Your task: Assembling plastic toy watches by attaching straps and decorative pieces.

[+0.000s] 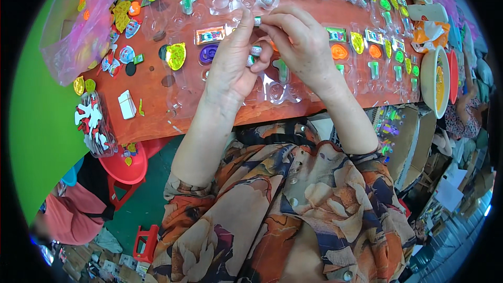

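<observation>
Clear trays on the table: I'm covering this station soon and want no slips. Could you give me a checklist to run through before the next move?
1. Left hand holding small green-and-white pieces: ok, two show at its curled fingers.
2. Right hand on the upper small piece: ok, its fingertips appear to meet it.
3. Purple ring left of the hands, in a tray: ok.
4. Tray spots directly behind the hands: cannot tell, hidden.
5. White cards apart from the trays: ok, left of them.
6. Clear container well inside the table's edge: not ok, it overlaps the left edge in this view.
</observation>
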`<state>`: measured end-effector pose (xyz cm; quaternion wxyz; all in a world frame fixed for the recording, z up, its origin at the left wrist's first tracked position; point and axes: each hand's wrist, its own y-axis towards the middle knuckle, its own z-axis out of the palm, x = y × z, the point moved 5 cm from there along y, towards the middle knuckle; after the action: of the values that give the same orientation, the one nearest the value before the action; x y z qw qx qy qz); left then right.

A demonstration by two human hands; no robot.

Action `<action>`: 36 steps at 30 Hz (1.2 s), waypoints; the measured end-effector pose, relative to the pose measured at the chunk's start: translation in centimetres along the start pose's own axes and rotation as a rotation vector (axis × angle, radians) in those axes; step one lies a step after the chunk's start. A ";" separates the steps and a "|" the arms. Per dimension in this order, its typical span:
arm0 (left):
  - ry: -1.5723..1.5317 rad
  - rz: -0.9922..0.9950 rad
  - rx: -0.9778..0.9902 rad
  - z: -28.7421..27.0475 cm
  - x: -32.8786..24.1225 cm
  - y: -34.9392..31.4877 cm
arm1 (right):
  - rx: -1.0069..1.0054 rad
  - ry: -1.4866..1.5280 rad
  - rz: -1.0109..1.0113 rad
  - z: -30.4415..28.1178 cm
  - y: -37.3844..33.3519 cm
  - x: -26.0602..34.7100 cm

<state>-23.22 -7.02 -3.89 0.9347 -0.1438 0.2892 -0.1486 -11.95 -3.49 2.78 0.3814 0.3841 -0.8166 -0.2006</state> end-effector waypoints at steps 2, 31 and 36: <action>0.038 -0.016 -0.044 -0.1 -0.1 -0.3 | 0.009 0.049 0.006 0.2 0.0 0.0; -0.058 0.279 -0.200 -3.9 -3.4 -2.7 | 0.168 0.075 -0.055 3.0 2.0 3.0; 0.019 0.381 -0.254 -4.2 -4.5 -4.4 | 0.190 0.104 -0.007 4.9 2.5 3.6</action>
<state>-30.09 -10.17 -3.46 0.9174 -0.2017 0.3365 0.0670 -18.42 -4.57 2.91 0.3845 0.4314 -0.8095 -0.1034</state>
